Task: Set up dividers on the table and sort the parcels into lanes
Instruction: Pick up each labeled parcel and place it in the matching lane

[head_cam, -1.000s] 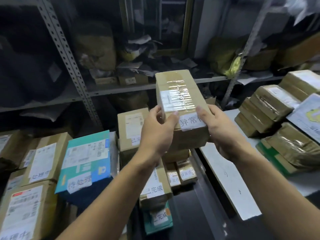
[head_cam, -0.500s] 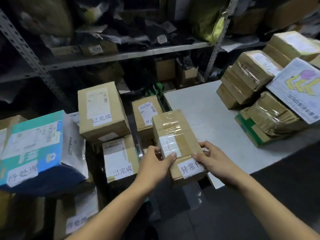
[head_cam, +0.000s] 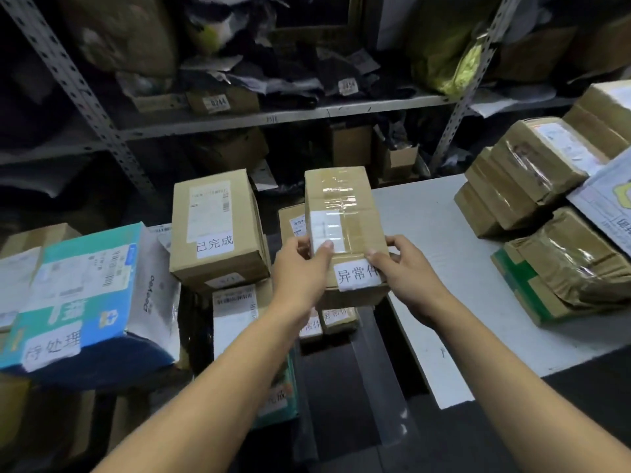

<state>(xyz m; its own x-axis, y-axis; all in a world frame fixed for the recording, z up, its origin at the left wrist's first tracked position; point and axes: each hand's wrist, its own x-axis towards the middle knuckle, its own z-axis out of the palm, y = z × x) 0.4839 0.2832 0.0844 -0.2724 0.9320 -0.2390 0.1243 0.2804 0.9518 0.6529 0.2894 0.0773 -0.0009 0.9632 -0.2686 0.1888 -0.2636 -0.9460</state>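
A brown taped cardboard parcel point(head_cam: 345, 213) with a white label on its near end is held by both hands. My left hand point(head_cam: 300, 268) grips its left side and my right hand point(head_cam: 403, 268) its right side. The parcel sits over two small labelled boxes point(head_cam: 327, 320) in the lane next to a white divider board point(head_cam: 440, 353). To the left stand a labelled brown box point(head_cam: 215, 227) and a teal and blue package point(head_cam: 85, 295) with its own label. Whether the held parcel rests on the boxes below is hidden.
Several brown wrapped parcels point(head_cam: 532, 172) are piled on the white table point(head_cam: 430, 227) at the right. A metal shelf rack point(head_cam: 280, 114) full of bags and boxes stands behind. More labelled boxes fill the left side. The dark floor strip point(head_cam: 358, 387) lies below my arms.
The parcel came down from chest height in front of the shelf to the lane beside the white divider, above the two small boxes. Both hands stayed on it.
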